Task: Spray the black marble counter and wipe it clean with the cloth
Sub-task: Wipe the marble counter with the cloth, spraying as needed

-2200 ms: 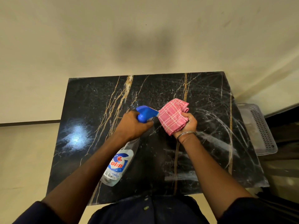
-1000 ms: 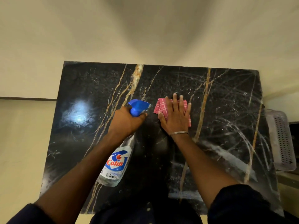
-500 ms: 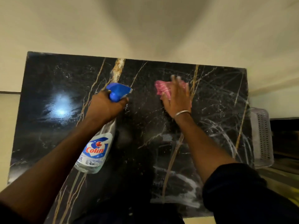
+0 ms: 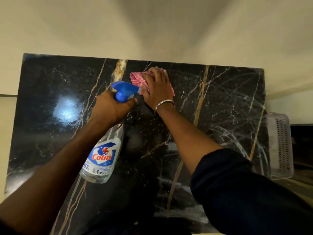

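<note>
The black marble counter (image 4: 220, 102) with gold veins fills the middle of the view. My left hand (image 4: 110, 109) grips the neck of a clear Colin spray bottle (image 4: 101, 158) with a blue trigger head, held above the counter's centre left. My right hand (image 4: 156, 85) presses flat on a pink checked cloth (image 4: 138, 78) near the counter's far edge, just beyond the bottle's nozzle. Most of the cloth is hidden under the palm. Wet streaks show on the counter's right and near side.
A cream wall rises behind the counter's far edge. A pale perforated plastic basket (image 4: 281, 146) stands off the counter's right edge. A bright light reflection (image 4: 67, 107) glares on the counter's left part.
My right hand laid the cloth flat on the counter and slid it away from me toward the far edge. My left hand kept hold of the spray bottle.
</note>
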{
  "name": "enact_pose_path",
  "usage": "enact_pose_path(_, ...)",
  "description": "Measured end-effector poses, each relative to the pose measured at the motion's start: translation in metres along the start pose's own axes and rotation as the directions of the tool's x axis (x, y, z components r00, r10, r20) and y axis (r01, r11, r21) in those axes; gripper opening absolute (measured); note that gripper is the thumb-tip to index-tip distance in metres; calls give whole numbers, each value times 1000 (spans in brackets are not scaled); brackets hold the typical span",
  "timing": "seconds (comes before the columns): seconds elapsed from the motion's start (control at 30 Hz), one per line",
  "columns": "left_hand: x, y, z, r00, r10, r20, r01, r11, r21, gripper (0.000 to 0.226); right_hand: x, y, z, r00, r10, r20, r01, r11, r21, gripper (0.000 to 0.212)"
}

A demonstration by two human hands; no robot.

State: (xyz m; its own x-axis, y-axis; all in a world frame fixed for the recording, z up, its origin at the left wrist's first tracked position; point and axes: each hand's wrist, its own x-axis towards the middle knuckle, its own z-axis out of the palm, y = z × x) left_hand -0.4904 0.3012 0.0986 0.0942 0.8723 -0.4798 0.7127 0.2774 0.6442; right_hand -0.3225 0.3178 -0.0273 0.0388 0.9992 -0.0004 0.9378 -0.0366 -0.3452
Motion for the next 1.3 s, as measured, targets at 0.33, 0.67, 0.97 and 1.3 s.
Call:
enact_pose_path(0.33, 3, 9, 17, 998, 63, 24, -64, 998, 26, 27, -54, 165, -62, 878, 449, -165, -455, 890, 4, 43)
enact_pose_path(0.67, -10, -4, 21, 996, 93, 17, -93, 996, -6, 34, -51, 59, -17, 946, 300, -126, -309, 949, -56, 58)
enact_pose_path(0.97, -19, -5, 31, 1000, 29, 10, -29, 999, 31, 36, -108, 144, -42, 976, 207, -74, -210, 977, -41, 51)
enact_pose_path(1.3, -35, 16, 50, 999, 41, 36, -42, 999, 30, 25, -111, 122, -43, 827, 532, -178, -538, 843, 22, 57)
